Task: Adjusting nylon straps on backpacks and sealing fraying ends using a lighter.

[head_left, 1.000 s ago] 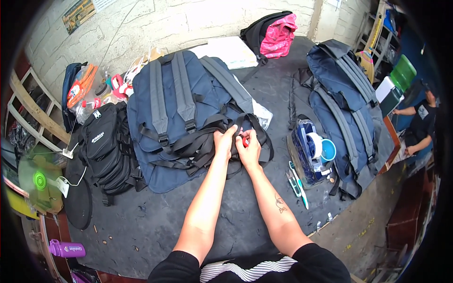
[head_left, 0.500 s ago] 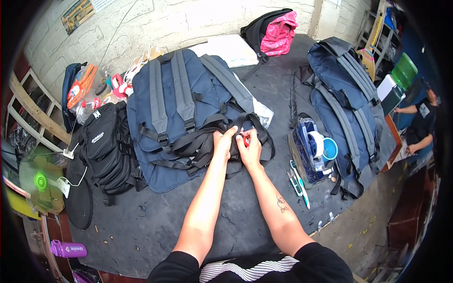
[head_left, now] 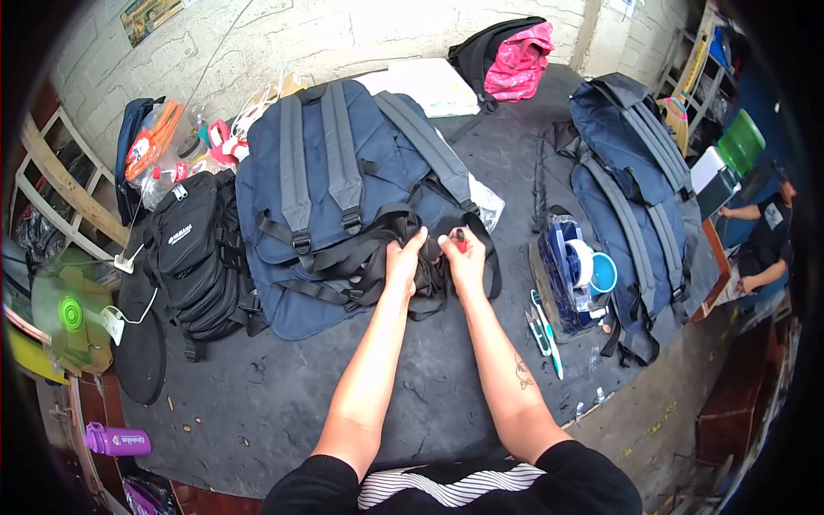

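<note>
The navy bag pile [head_left: 260, 202] lies beyond and left of the hands on the surface [head_left: 257, 408], its three grey straps [head_left: 342, 159] running lengthwise from the far side toward them. The left hand [head_left: 401, 266] pinches bunched black straps [head_left: 365, 264] at the near edge; just beside it, the right hand [head_left: 466, 264] grips one small red item [head_left: 463, 246], dark end pointing away.

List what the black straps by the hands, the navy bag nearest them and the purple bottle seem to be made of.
Black straps: probably nylon or polyester webbing with a slight sheen; they look flat and fold loosely.
Navy bag: apparently woven synthetic cloth, mostly matte, with soft creases.
Purple bottle: smooth and evenly coloured, likely plastic, though coated metal is possible.
</note>
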### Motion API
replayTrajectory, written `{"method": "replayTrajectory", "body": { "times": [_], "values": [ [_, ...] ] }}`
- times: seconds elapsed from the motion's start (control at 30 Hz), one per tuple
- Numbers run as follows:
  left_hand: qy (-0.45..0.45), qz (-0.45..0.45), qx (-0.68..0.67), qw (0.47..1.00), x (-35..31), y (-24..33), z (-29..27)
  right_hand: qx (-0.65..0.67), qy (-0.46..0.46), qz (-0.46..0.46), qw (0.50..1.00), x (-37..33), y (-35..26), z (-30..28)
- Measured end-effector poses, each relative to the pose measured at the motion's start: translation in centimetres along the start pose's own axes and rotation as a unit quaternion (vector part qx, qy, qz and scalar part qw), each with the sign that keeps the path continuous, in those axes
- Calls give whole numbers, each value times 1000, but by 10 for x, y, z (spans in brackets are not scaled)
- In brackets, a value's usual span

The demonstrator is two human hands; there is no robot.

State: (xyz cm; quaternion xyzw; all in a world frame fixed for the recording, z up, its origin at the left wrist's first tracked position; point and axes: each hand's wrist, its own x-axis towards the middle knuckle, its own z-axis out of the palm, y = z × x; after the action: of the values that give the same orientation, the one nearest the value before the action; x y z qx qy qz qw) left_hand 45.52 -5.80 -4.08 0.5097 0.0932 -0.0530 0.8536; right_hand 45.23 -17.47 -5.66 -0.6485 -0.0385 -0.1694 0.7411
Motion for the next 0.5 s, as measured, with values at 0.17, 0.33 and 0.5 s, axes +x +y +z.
{"method": "replayTrajectory", "body": {
  "times": [0.17, 0.33, 0.5],
  "values": [
    [-65, -141, -50, 987, 0, 14, -5, 226, -33, 134, 964, 1, -15, 10],
    [-112, -204, -103, 967, 8, 6, -22, 235, -7, 155, 960, -5, -16, 18],
    [-154, -217, -117, 957, 7, 6, -27, 134, -9, 67, 989, -2, -11, 15]
  ]
}}
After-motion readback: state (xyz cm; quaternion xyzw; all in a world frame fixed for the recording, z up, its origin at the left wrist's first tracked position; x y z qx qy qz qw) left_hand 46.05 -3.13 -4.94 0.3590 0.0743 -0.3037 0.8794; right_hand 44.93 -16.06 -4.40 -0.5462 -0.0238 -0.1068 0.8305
